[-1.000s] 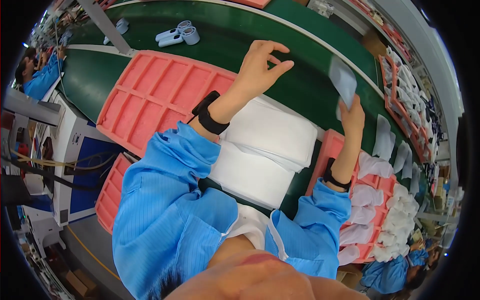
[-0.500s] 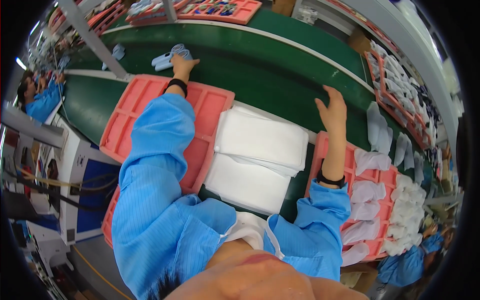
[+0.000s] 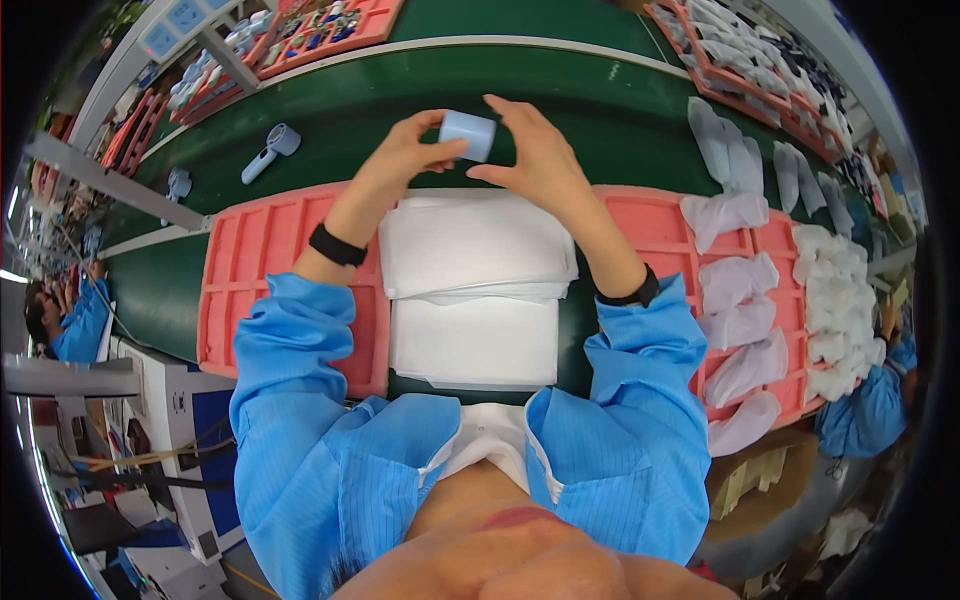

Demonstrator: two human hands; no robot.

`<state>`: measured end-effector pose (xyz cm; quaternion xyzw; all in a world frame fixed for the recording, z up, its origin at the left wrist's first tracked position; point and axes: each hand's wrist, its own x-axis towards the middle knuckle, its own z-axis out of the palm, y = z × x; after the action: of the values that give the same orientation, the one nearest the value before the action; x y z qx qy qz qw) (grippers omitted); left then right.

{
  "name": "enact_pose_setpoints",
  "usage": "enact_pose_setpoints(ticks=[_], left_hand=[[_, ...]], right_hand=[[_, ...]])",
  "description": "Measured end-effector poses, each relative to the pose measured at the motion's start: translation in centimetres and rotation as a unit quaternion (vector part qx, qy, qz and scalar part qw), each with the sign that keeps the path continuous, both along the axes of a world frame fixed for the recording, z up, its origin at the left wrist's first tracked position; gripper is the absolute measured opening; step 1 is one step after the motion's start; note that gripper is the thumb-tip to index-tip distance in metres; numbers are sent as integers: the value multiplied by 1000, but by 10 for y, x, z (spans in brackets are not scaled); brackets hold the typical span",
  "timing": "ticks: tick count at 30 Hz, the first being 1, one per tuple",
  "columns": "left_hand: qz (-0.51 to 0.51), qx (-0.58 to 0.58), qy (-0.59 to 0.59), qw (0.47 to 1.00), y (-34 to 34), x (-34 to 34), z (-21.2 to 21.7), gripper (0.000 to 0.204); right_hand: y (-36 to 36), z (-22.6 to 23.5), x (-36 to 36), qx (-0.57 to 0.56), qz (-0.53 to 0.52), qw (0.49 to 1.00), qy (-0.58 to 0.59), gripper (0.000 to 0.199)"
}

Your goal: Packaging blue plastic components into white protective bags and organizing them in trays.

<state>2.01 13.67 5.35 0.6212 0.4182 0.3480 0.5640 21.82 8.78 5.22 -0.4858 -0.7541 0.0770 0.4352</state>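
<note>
Over the green belt (image 3: 400, 120), my left hand (image 3: 412, 150) pinches a light blue handheld fan (image 3: 468, 136), which seems to be the same kind as another on the belt. Its short rounded end shows; the handle cannot be made out. My right hand (image 3: 535, 150) curves round the far side of it with fingers spread, apparently not gripping. Just below my hands lie two stacks of flat white bags (image 3: 475, 340). A second light blue handheld fan (image 3: 268, 155) rests on the belt to the left, its round head turned up to the right.
Pink compartment trays flank the bags: a left tray (image 3: 255, 270) and a right tray (image 3: 640, 215) bearing several white-wrapped pieces (image 3: 735, 285). More wrapped pieces (image 3: 725, 150) lie on the belt. A grey metal post (image 3: 115, 180) stands at left. Co-workers in blue sit at both sides.
My left hand has lifted a light blue fan off the belt and brought it to the middle. My right hand has moved left to meet it. The view has turned slightly.
</note>
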Motion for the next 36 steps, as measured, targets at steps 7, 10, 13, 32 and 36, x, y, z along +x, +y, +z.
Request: enact_pose_setpoints(ticks=[7, 10, 13, 32, 36], left_hand=[[59, 123, -161, 977, -40, 60, -20, 53], [7, 156, -42, 987, -49, 65, -48, 38], [-54, 273, 158, 947, -68, 73, -62, 28], [8, 70, -143, 987, -53, 18, 4, 10], [50, 99, -211, 971, -55, 16, 9, 8]], right_hand=[[-5, 18, 16, 24, -116, 992, -47, 56], [-2, 20, 24, 74, -147, 986, -29, 54], [-4, 26, 29, 71, -133, 989, 11, 52], [-30, 64, 75, -100, 120, 965, 211, 54], [-20, 53, 63, -115, 198, 951, 207, 54]])
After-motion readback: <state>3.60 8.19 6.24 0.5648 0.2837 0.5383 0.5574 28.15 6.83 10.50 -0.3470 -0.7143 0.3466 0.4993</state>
